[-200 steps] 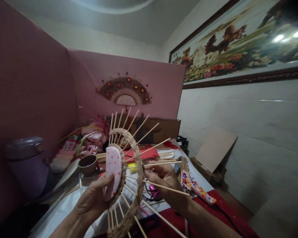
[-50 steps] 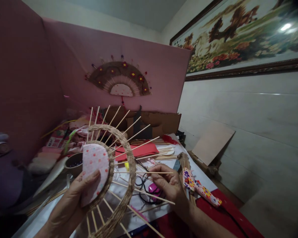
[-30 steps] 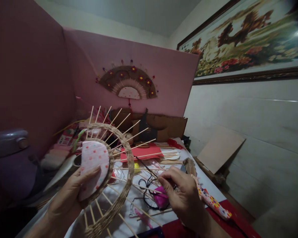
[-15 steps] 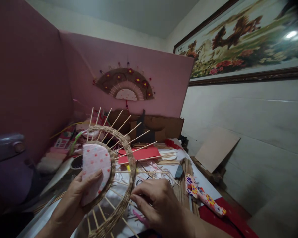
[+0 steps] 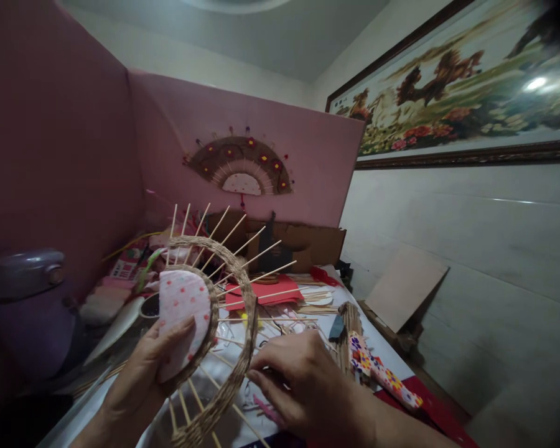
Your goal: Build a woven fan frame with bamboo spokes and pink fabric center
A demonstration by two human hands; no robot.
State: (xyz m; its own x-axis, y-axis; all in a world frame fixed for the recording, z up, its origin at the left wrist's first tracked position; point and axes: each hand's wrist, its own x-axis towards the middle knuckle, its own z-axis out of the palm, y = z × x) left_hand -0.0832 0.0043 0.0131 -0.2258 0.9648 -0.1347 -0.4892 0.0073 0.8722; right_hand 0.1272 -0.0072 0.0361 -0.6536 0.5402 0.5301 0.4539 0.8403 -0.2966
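My left hand (image 5: pixel 142 367) holds a half-round fan frame, its thumb on the white, red-dotted centre piece (image 5: pixel 183 311). Thin wooden sticks (image 5: pixel 228 233) fan out from that piece, and a braided twine band (image 5: pixel 248 311) curves across them. My right hand (image 5: pixel 294 373) is closed at the band's outer edge, thumb and fingers pinched together; what lies between the fingertips is too small to make out. On the pink panel behind hangs a finished-looking brown fan (image 5: pixel 242 163) with red flowers.
The table holds red paper (image 5: pixel 266 291), loose sticks, a flowered strip (image 5: pixel 392 379) and a bundle of brown strips (image 5: pixel 350 317). Cardboard (image 5: pixel 308 242) stands at the back. At the left are a purple bin (image 5: pixel 23 330) and a dark bowl (image 5: pixel 150 305).
The view has shifted slightly, so the background sits a little lower and to the right. Both hands keep nearly the same pose on the fan frame.
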